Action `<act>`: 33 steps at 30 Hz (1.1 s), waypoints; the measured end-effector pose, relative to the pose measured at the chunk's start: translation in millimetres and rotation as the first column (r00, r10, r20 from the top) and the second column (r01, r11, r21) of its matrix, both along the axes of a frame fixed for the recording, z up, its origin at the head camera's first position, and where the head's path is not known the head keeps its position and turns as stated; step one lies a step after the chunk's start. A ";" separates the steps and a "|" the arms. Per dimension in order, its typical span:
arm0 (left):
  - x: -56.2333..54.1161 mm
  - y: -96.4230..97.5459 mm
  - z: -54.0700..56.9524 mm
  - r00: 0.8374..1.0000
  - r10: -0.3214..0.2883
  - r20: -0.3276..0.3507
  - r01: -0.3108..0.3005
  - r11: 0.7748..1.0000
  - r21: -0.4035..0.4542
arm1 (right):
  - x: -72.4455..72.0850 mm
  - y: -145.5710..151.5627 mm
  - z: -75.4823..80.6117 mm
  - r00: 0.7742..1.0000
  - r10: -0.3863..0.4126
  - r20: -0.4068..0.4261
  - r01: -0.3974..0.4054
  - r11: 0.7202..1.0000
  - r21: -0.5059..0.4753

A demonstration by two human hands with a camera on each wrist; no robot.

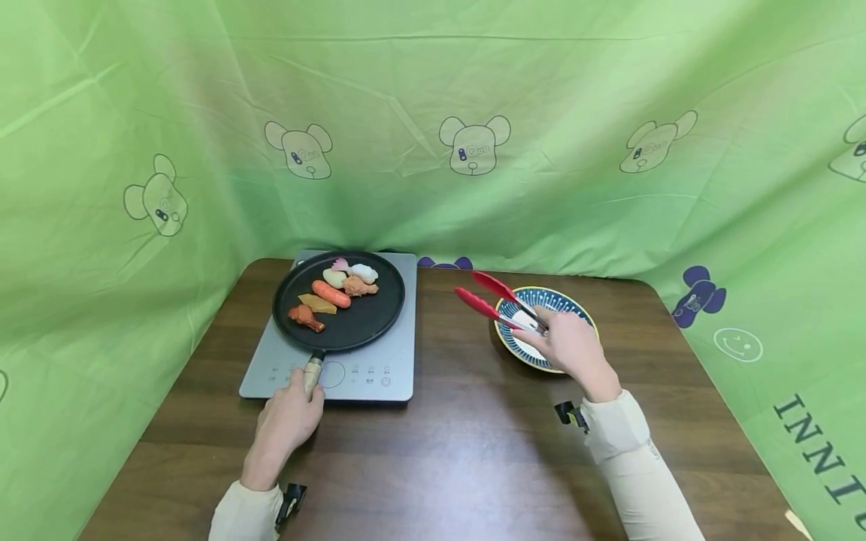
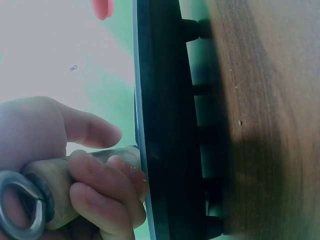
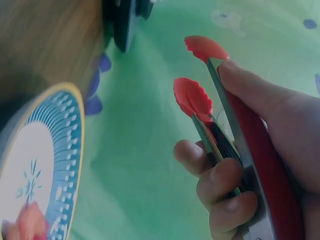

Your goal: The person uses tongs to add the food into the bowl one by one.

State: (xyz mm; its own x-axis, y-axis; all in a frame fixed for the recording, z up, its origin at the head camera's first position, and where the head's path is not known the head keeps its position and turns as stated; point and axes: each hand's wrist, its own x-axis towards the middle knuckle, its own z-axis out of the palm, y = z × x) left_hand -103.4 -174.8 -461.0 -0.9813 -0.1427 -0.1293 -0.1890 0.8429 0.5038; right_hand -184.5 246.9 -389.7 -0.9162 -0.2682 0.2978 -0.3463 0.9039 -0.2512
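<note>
My left hand (image 1: 287, 417) grips the wooden handle (image 2: 60, 185) of a flat black pan (image 1: 358, 323), fingers curled round it. The pan sits on a grey induction cooker (image 1: 399, 368). In it lie a drumstick (image 1: 307, 317), a yellowish slice (image 1: 317, 303), a sausage (image 1: 331, 294), a pale round piece (image 1: 334, 278), a fried chicken piece (image 1: 359, 286) and a shrimp (image 1: 364, 273). My right hand (image 1: 575, 346) holds red-tipped tongs (image 3: 245, 130) above a blue-patterned plate (image 1: 524, 355). The tongs' tips are apart with nothing between them. A reddish piece (image 3: 31, 222) lies on the plate, partly cut off.
The brown wooden table (image 1: 453, 451) carries the cooker at left and the plate at right, with bare wood between them. A green cloth (image 1: 406, 90) printed with bear heads hangs behind and along the sides.
</note>
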 end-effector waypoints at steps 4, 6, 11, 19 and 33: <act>0.0 0.5 1.0 1.000 -0.002 0.001 0.002 1.000 0.002 | 4.5 16.4 -1.0 0.998 -0.057 0.033 0.057 0.998 0.004; 0.1 0.8 1.5 1.000 -0.003 0.004 0.003 1.000 0.002 | 6.2 24.0 -1.2 0.996 -0.082 0.047 0.082 0.997 0.014; 0.6 0.8 1.4 1.000 -0.005 0.006 0.005 1.000 0.005 | 9.2 41.0 -0.7 0.987 -0.140 0.081 0.135 0.989 0.061; 2.0 1.1 2.1 1.000 -0.005 0.016 0.005 1.000 0.017 | 10.3 65.2 -3.9 0.975 -0.186 0.123 0.173 0.978 0.113; 2.3 1.9 3.0 1.000 -0.009 0.012 0.009 1.000 0.010 | 20.2 102.7 -9.2 0.946 -0.272 0.179 0.243 0.956 0.167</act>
State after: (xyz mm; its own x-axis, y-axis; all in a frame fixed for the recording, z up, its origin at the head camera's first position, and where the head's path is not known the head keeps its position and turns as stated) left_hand -101.1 -173.0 -457.9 -0.9809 -0.1330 -0.1421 -0.1877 0.8396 0.5098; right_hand -164.4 349.5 -398.9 -0.9959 -0.0418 0.0801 -0.0538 0.9866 -0.1541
